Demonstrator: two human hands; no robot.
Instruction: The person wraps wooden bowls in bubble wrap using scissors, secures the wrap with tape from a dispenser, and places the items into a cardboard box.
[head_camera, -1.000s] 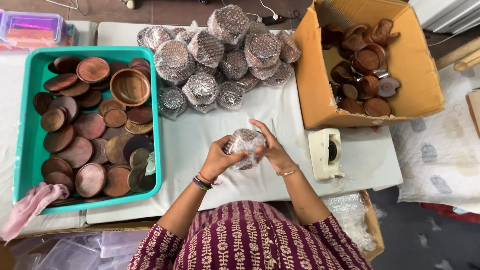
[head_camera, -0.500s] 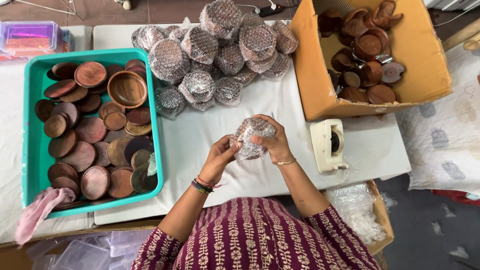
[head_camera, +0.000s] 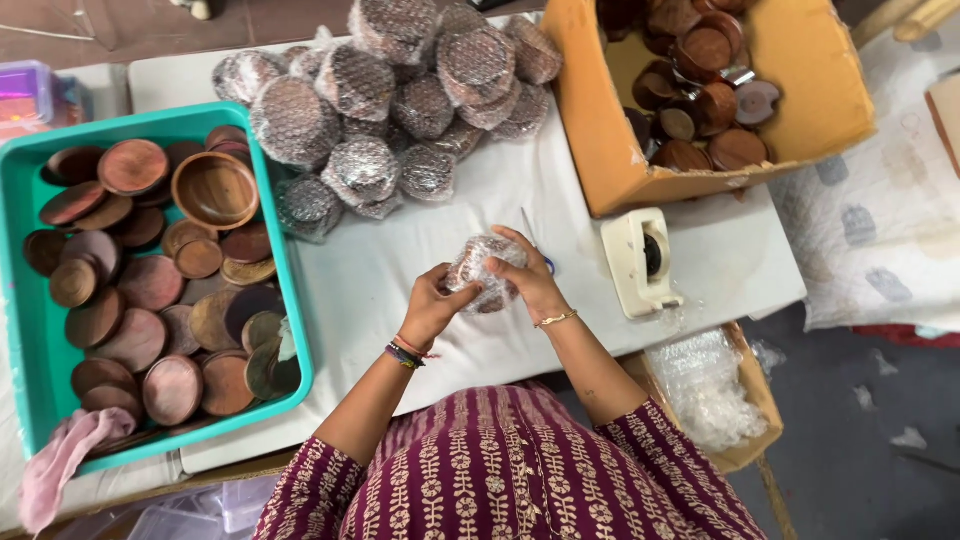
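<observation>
- Bubble-wrapped bundle (head_camera: 487, 272) in my two hands: 1, left hand (head_camera: 433, 305) and right hand (head_camera: 531, 281) both on it.
- Wrapped bundles in the pile (head_camera: 400, 100) on the tabletop (head_camera: 400, 270): roughly 15 visible; some overlap, so the count is not exact.
- Teal trays (head_camera: 30, 330): 1.
- Wooden bowls (head_camera: 215, 188) standing open in the tray: 1.
- Wooden discs (head_camera: 133, 165) in the tray: about 25, stacked, not exact.
- Cardboard boxes (head_camera: 800, 90) of wooden pieces: 1.
- Tape dispensers (head_camera: 640, 262): 1.
- Pink cloths (head_camera: 60, 460): 1.

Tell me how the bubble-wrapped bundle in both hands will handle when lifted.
The bubble-wrapped bundle likely feels cushioned outside but firm within, like the wooden pieces in the teal tray. Its plastic may be slippery. Rounded, it could roll if set on edge.
</observation>
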